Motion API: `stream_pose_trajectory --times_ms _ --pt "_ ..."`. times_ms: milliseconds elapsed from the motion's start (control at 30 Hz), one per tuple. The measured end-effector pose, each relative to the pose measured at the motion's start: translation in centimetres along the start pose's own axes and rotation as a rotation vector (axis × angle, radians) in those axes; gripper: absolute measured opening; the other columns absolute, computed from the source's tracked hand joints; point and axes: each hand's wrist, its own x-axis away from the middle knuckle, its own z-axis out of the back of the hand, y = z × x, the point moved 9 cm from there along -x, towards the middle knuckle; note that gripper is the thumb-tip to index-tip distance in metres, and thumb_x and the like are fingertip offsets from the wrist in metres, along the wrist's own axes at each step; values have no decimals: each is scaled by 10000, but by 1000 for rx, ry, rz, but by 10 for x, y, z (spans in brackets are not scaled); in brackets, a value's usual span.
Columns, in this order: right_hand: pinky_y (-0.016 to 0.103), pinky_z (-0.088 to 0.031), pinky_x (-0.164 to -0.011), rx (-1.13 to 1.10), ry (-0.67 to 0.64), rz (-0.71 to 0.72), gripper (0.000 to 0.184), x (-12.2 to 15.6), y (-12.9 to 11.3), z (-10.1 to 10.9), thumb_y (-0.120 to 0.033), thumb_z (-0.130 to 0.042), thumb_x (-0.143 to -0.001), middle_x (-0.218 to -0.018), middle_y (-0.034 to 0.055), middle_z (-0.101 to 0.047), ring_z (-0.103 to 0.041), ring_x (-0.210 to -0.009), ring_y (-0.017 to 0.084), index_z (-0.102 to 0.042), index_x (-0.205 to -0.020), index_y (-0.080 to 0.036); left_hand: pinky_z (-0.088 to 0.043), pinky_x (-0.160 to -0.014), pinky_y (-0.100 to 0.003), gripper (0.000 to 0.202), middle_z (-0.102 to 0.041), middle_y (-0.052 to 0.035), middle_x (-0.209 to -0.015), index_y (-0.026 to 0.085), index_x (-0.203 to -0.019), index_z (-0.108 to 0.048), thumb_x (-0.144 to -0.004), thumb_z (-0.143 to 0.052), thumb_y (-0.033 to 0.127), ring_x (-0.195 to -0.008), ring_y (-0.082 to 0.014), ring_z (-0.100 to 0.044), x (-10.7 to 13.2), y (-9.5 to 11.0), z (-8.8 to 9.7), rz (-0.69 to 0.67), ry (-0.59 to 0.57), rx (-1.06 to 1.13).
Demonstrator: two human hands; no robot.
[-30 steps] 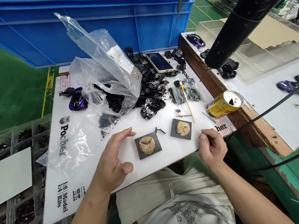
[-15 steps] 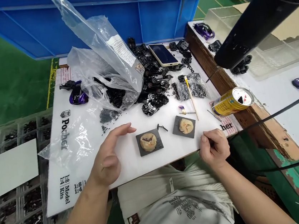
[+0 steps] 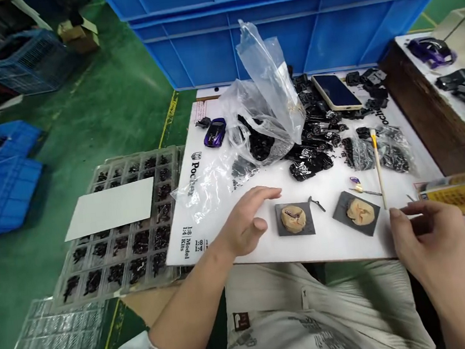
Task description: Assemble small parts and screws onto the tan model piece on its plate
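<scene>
My left hand [image 3: 249,226] hovers over the near edge of the board, fingers stretched and thumb apart, holding nothing. Just right of it lies a dark square block [image 3: 309,224] with a tan putty pad [image 3: 293,219] and a small dark piece on the pad. A second block [image 3: 342,221] bears another putty pad [image 3: 360,212]. A small black part [image 3: 316,204] lies between the blocks. My right hand [image 3: 439,243] is at the right, beside the yellow can [image 3: 461,193], thumb and forefinger tips close together. Anything pinched there cannot be made out. A paintbrush [image 3: 378,166] lies nearby.
Behind are black model car parts [image 3: 310,163], a plastic bag [image 3: 269,92], a phone [image 3: 336,92] and a purple car body [image 3: 215,133]. A blue crate [image 3: 264,47] stands at the back. A compartment tray [image 3: 119,254] of dark parts sits left; a wooden ledge [image 3: 421,102] borders the right.
The view has swung left, showing more floor and trays. My right hand has moved right, closer to the can, and its fist has loosened. My left hand keeps its open shape.
</scene>
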Motion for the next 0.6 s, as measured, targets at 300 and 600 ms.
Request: stream_pose_trajectory --times_ms 300,600 --pt "404 -431 -609 52 -135 87 158 -24 -15 -24 -427 -603 -926 -818 80 -696 -642 -648 270 -548 -974 -287 -548 -1070 -490 932 -697 -178 -1313 187 -1331 -685 -912 -253 899 -1229 -330 -658 3 -4 -1 13 -34 -10" --pt "318 -395 -612 194 -131 263 72 -28 -38 -29 -216 -504 -969 -909 78 -667 -625 -732 228 -553 -1019 -200 -500 -1140 -529 859 -666 -158 -1383 222 -1367 -694 -946 -301 859 -1327 -394 -594 5 -28 1 50 -58 -57"
